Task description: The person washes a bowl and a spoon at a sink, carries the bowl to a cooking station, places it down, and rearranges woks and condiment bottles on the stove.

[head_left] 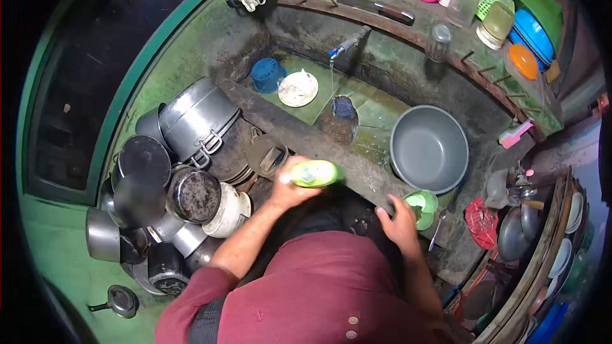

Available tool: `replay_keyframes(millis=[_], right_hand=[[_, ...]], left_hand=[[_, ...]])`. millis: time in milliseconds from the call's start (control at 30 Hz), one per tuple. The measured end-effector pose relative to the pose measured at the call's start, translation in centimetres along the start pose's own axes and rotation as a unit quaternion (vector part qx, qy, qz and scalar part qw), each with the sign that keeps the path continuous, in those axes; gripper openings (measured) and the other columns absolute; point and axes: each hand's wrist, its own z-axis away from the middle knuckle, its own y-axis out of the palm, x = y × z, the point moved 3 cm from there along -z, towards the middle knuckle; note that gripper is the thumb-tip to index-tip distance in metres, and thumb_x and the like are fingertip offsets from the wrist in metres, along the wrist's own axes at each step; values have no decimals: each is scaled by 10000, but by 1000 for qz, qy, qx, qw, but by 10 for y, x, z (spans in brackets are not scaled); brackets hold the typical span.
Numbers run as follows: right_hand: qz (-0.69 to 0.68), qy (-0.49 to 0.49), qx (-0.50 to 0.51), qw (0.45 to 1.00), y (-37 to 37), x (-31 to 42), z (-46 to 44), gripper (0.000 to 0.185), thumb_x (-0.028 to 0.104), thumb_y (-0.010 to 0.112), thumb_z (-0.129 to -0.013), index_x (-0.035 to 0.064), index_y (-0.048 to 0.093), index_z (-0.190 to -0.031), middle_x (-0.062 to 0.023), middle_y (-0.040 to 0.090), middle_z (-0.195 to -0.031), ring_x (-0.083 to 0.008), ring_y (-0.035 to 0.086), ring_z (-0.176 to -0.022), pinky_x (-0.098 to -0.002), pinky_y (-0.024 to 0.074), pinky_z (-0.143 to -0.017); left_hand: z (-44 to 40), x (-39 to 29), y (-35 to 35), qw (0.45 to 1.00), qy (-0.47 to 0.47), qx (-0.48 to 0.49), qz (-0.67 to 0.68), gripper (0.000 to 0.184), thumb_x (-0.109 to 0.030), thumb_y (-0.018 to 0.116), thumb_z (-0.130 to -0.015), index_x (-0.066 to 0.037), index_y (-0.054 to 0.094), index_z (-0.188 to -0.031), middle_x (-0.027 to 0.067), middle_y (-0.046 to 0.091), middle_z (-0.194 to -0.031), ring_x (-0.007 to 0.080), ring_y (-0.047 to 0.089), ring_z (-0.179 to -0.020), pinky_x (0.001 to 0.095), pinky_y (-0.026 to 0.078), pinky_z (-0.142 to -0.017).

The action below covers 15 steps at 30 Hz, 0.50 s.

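My left hand grips a bright green dish soap bottle with a pale label, held tilted above the sink's front ledge; its far end is blurred. My right hand has its thumb and fingers apart beside a small light green bowl. White foam or something pale shows inside the bowl. Whether my fingertips touch its rim I cannot tell. A metal spoon lies right of the bowl. Behind it stands a large grey basin.
A running tap reaches over the tiled sink floor. There sit a blue basket and a cream plate. Stacked pots crowd the left. A knife lies along the back shelf, and a dish rack stands at right.
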Motion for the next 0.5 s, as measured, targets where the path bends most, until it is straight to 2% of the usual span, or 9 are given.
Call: replay_keyframes(millis=[33, 100, 133, 167, 233, 267, 333, 400, 500], right_hand=[[213, -50, -94, 971, -19, -5, 14, 692, 226, 758, -711, 5, 412, -1268, -290, 489, -1198, -412, 470, -1146, -458, 388, -964], [313, 26, -149, 938, -53, -15, 39, 800, 185, 806, -612, 46, 403, -1289, -323, 447, -1219, -466, 417, -1162, -485, 349, -986], [309, 103, -103, 940, -60, -29, 44, 829, 184, 814, -603, 67, 387, -1304, -320, 442, -1227, -462, 434, -1144, -483, 361, -970], [302, 181, -58, 934, -66, -44, 51, 859, 183, 822, -594, 89, 371, -1319, -316, 436, -1234, -457, 452, -1125, -480, 374, -953], [257, 197, -20, 946, -57, -91, 53, 780, 197, 829, -595, 94, 454, -1271, -263, 532, -1150, -406, 509, -1080, -446, 426, -900], [252, 164, -26, 953, -47, -106, 51, 621, 178, 813, -619, 66, 537, -1164, -243, 570, -1079, -396, 548, -1007, -439, 446, -857], [253, 130, -30, 958, -40, -105, 35, 466, 158, 798, -642, 38, 621, -1057, -224, 607, -1008, -385, 587, -934, -432, 466, -813], [185, 118, -84, 972, -31, -90, 10, 221, 134, 770, -677, 1, 680, -828, -207, 634, -872, -370, 617, -816, -433, 486, -733], [223, 26, -100, 969, -18, -36, -53, 196, 141, 744, -703, 0, 680, -824, -217, 632, -836, -372, 619, -753, -435, 488, -689]], left_hand=[[2, 4, -18, 993, -85, -74, -22, 631, -157, 876, -553, -38, 485, -1033, 66, 588, -971, 159, 585, -900, 315, 497, -790], [8, 47, -53, 972, -157, -169, 38, 634, -115, 853, -591, -44, 442, -1069, 63, 567, -962, 148, 572, -878, 296, 494, -787], [8, 59, -73, 967, -137, -210, -53, 624, -101, 845, -601, -42, 438, -1071, 62, 568, -963, 149, 571, -882, 296, 492, -794], [12, 94, -88, 956, -152, -248, -40, 613, -89, 835, -610, -37, 438, -1074, 61, 569, -966, 153, 571, -886, 292, 488, -801], [7, 125, -111, 953, -140, -268, -19, 572, -42, 803, -633, -27, 450, -1083, 62, 575, -976, 156, 574, -902, 288, 478, -820], [3, 135, -115, 949, -156, -273, -21, 576, -30, 796, -635, -25, 450, -1096, 65, 578, -985, 155, 575, -907, 287, 475, -826], [0, 173, -118, 942, -185, -278, 10, 583, 0, 778, -640, -24, 455, -1126, 71, 583, -1013, 153, 574, -927, 287, 468, -843], [-4, 187, -113, 943, -213, -253, -16, 565, 12, 775, -634, -29, 474, -1110, 73, 580, -1014, 157, 569, -943, 294, 465, -852], [-4, 207, -99, 956, -213, -199, -23, 549, 13, 773, -626, -42, 501, -1100, 64, 578, -1004, 168, 566, -942, 305, 462, -845]])
